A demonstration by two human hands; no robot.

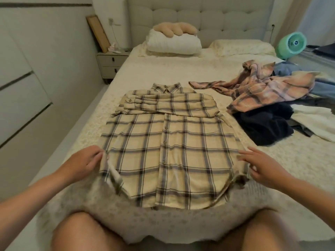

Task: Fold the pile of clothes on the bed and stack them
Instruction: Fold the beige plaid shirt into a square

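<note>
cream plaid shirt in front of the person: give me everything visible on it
The cream plaid shirt lies flat, front up, on the bed, collar toward the headboard, curved hem nearest the person. Soft woven fabric by its look, dark grey check, buttoned placket down the middle. Both sleeves are folded across the chest. The left hand pinches its lower left edge; the right hand, fingers spread, touches the lower right edge. It lies apart from the pink plaid shirt.

Cream plaid shirt (pixel 168 142) flat on bed (pixel 145 69), left hand (pixel 85 162) pinching its hem, right hand (pixel 261 165) open beside it
</note>
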